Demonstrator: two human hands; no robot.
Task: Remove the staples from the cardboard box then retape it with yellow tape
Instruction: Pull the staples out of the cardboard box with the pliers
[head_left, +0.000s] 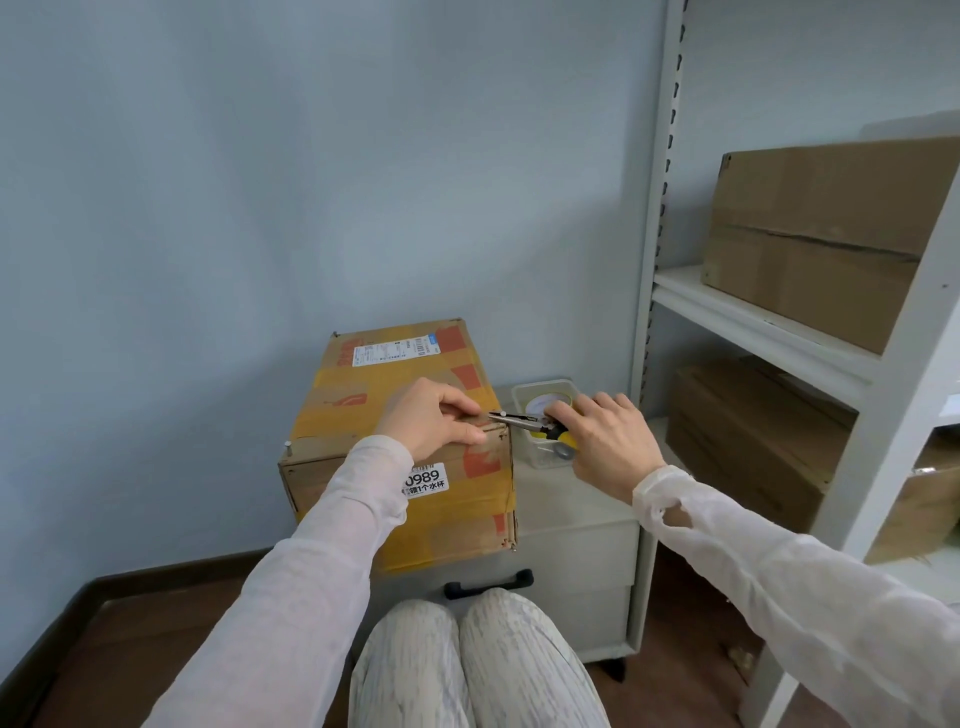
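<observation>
I am sitting in front of a brown cardboard box (374, 400) patched with yellow tape and orange print, which is resting on a low pale grey drawer cabinet (571, 535) against the blue wall; my left hand (431, 421) is gripping the box's near right top corner, fingers curled over the top face and thumb pressing against the front face; my right hand (608, 436) is wrapping around the yellow-and-black handles of a pair of slim metal pliers (519, 418), whose nose is lying level and pointing left, reaching that same corner right at my left fingertips; whether the nose is biting on a staple I cannot tell; just behind the pliers, a clear plastic tub (519, 395) is standing on the cabinet top beside the box, holding a roll of pale tape (545, 402); to my right a white metal shelving unit (753, 322) is carrying several plain brown cartons (821, 239); my knees are showing below the cabinet's black handle (488, 582)
</observation>
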